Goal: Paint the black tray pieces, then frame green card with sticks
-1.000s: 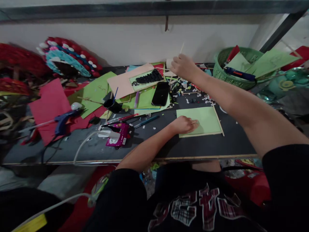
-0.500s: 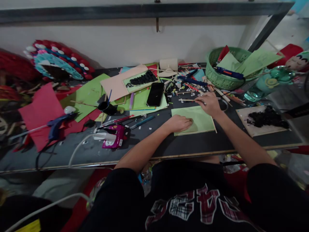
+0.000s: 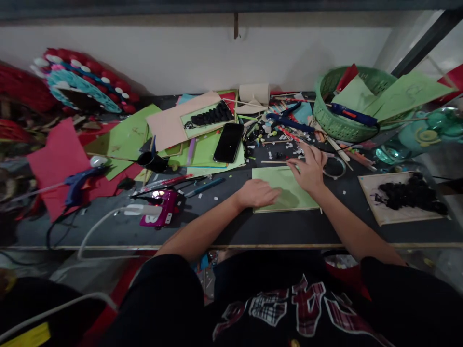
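A light green sheet [image 3: 289, 197] lies on the dark table, with thin sticks along its lower edge. My left hand [image 3: 258, 194] rests over the sheet's left side, fingers together and bent; nothing can be made out under them. Over the sheet's upper right corner is my right hand [image 3: 310, 168], thumb and forefinger pinched near the end of a thin wooden stick [image 3: 275, 162]. Whether the fingers grip that stick is not clear. The stick lies just above the sheet's top edge.
A black phone [image 3: 228, 143] lies on papers behind. A magenta device [image 3: 167, 208] and glue gun [image 3: 81, 185] are left. At right stand a green basket [image 3: 340, 120] and a framed panel [image 3: 374, 212] with black pieces. Scraps lie behind the sheet.
The view has shifted slightly. The stick, held in my right hand before, now lies lower, nearer the sheet's top edge. My left hand has drawn back a little to the left.
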`<state>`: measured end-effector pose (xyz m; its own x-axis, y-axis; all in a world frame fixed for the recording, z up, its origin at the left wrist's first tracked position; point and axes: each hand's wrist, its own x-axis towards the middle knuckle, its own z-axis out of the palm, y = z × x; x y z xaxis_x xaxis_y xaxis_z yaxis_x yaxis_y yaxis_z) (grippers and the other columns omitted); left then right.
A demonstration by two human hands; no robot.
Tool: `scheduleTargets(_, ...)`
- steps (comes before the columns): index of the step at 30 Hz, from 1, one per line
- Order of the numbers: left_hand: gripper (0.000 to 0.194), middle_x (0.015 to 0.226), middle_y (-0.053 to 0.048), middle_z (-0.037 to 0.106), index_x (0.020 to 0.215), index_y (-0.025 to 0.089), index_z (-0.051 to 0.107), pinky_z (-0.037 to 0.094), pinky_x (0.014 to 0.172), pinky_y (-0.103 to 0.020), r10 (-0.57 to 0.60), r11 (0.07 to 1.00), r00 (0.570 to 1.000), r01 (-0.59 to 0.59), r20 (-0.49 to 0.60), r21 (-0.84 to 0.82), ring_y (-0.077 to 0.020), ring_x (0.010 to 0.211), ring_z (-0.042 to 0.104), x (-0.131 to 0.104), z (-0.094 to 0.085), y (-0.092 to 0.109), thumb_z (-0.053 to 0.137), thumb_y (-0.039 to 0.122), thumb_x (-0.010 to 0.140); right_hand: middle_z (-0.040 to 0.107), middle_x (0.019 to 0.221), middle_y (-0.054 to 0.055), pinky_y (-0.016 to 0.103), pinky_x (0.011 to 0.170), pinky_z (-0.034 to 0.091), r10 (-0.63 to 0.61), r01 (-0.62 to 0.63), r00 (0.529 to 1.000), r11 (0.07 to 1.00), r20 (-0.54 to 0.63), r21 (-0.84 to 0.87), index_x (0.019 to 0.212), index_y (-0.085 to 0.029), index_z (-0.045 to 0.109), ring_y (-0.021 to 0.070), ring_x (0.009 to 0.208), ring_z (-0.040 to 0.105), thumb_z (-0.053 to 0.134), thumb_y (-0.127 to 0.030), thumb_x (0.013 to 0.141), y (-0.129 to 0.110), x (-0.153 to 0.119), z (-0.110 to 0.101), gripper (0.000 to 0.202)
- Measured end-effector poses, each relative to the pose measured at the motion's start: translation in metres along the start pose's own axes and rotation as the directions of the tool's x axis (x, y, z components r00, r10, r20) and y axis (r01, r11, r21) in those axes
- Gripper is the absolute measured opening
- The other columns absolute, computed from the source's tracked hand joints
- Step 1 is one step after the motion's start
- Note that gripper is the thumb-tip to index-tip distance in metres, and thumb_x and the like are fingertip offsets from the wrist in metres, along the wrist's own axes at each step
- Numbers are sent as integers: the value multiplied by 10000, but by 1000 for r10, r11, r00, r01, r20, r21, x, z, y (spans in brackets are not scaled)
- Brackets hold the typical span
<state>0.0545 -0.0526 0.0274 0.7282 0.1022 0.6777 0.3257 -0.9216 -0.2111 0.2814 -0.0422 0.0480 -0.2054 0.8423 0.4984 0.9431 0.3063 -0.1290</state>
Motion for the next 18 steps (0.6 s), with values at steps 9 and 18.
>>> scheduleTargets(9, 172, 518, 70, 556, 813, 192, 635, 313, 452, -247, 39, 997, 998, -43, -55, -66, -79, 465, 508, 2, 4, -2, 580, 265, 959, 572, 1444, 31, 546, 1073, 246, -5, 4, 999, 1000, 51, 17, 878, -294, 783, 293, 1303, 461, 540, -395, 959, -13, 4, 3, 275)
scheduleTargets(18, 376, 516, 38, 570, 652, 198, 579, 294, 488, -261, 35, 999, 992, -30, 117, -43, -88, 506, 527, -2, 0, 1, 493, 294, 1005, 628, 1377, 20, 572, 1104, 221, -102, 90, 990, 989, 99, 118, 878, -285, 777, 284, 1301, 486, 548, -323, 960, -19, 4, 7, 246)
